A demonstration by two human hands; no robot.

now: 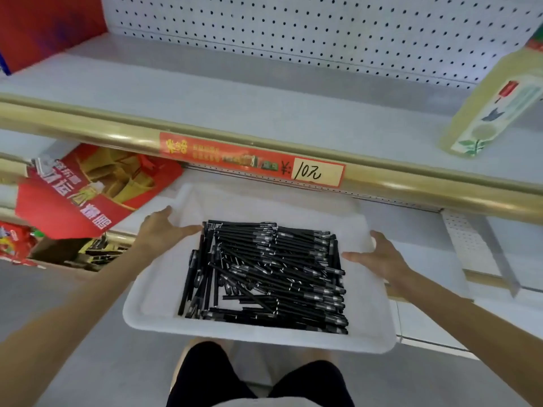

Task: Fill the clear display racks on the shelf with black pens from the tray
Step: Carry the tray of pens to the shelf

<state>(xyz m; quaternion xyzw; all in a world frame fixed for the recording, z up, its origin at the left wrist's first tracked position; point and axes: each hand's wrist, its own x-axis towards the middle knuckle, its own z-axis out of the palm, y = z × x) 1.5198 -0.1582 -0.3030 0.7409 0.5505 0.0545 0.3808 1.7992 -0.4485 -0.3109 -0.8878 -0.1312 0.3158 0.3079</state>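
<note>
1. The white tray (pixel 258 343) is held out in front of the person, its far end reaching under the gold rail (pixel 117 133) of a shop shelf (pixel 264 92).
2. The black pens (pixel 273 274) lie in a loose heap inside the tray. Most run crosswise, and a few along its left side run lengthwise.
3. The left grip (pixel 164 230), a bare hand, holds the tray's left wall near the far corner. Its thumb (pixel 188 229) reaches over the rim into the tray and almost touches the nearest pens.
4. The right grip (pixel 382 257), also bare, clasps the tray's right wall. Its thumb (pixel 352 256) lies inside the tray just beside the heap, with the fingers outside the wall.
5. Whether the tray's far end rests on the lower shelf (pixel 426 259) cannot be told.
6. Above the tray, a red price label (pixel 252 160) with a handwritten "10" is fixed to the gold rail.
7. Beyond the tray and higher, a white pegboard (pixel 293 30) backs the shelf.
8. Up and to the right of the tray, a pale yellow bottle (pixel 493 104) with a flower label stands on the shelf.
9. To the left of the tray, a red gift bag (pixel 88 189) with gold print leans at an angle.
10. Below the tray's near edge, the person's legs in black shorts (pixel 205 374) show.
</note>
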